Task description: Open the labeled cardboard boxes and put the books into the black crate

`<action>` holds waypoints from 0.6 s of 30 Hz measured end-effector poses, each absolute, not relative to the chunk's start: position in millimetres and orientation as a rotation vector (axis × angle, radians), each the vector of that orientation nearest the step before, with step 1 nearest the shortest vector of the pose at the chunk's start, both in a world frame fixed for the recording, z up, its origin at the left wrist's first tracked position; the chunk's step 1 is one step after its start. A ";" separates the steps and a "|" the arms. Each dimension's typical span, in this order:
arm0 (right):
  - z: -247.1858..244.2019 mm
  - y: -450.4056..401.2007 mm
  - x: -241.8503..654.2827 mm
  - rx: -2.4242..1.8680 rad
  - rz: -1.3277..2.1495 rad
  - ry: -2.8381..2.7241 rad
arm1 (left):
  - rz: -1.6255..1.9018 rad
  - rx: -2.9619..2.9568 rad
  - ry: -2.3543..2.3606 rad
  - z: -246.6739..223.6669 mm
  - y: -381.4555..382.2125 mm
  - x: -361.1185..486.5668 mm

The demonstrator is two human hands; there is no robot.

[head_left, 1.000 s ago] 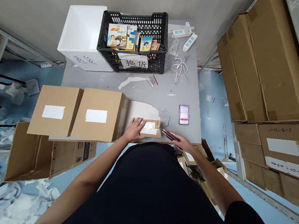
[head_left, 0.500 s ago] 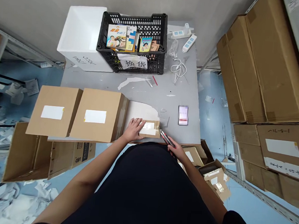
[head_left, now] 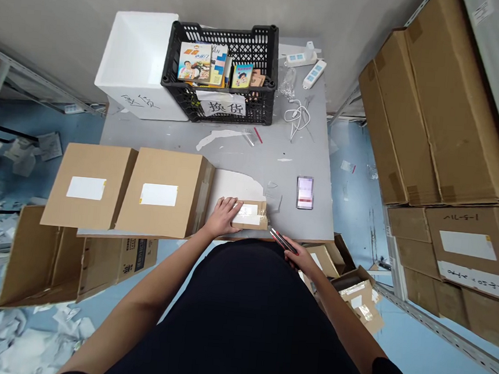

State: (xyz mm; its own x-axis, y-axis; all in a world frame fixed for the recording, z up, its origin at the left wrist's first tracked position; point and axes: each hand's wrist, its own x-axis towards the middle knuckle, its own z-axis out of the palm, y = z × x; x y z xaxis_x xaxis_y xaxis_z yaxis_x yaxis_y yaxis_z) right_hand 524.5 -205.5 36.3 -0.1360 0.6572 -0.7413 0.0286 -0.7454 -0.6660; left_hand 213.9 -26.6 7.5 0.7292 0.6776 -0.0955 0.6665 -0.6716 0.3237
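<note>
Cartons (head_left: 164, 168): parked at 9 o'clock from parcel (head_left: 255, 208)
Desk (head_left: 162, 136): scrap-strewn
Floor (head_left: 409, 358): littered
Left hand (head_left: 223, 215): parcel held
Right hand (head_left: 298, 254): cutter (head_left: 280, 238) gripped

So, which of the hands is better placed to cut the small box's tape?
Probably the right hand: it holds the cutter, tip near the small box, while the left hand rests on that box.
</note>
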 end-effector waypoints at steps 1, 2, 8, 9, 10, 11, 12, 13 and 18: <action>36.0 -208.4 525.6 -1.704 1.938 -0.758 | 0.042 2.599 1.045 7.8 -26.5 214.1; 35.3 -211.1 526.3 -1.699 1.928 -0.744 | 0.037 2.601 1.048 8.2 -26.5 214.4; 24.0 -211.5 517.0 -1.642 1.651 -0.496 | 0.010 2.625 1.083 10.5 -28.8 215.0; 21.3 -207.9 512.3 -1.611 1.640 -0.449 | 0.012 2.625 1.096 11.1 -29.6 214.5; 18.6 -203.3 506.8 -1.580 1.644 -0.400 | 0.017 2.623 1.113 11.8 -30.4 213.8; 16.3 -197.6 500.5 -1.549 1.661 -0.355 | 0.023 2.617 1.135 12.7 -31.3 213.1; 14.4 -190.9 493.5 -1.517 1.678 -0.321 | 0.028 2.608 1.157 13.8 -32.1 212.3; 13.0 -183.5 486.2 -1.485 1.685 -0.301 | 0.031 2.599 1.177 15.0 -33.0 211.6; 17.3 -138.4 450.7 -1.414 1.568 -0.428 | 0.077 2.506 1.285 18.9 -34.7 207.3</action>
State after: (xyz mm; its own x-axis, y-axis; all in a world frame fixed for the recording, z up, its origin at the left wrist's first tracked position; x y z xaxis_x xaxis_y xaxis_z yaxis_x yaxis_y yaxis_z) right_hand 450.7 -138.4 17.3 0.1171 0.8095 -0.5753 -0.4054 -0.4898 -0.7718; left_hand 207.3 -34.7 18.9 0.5935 0.7988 -0.0983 0.7815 -0.5428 0.3077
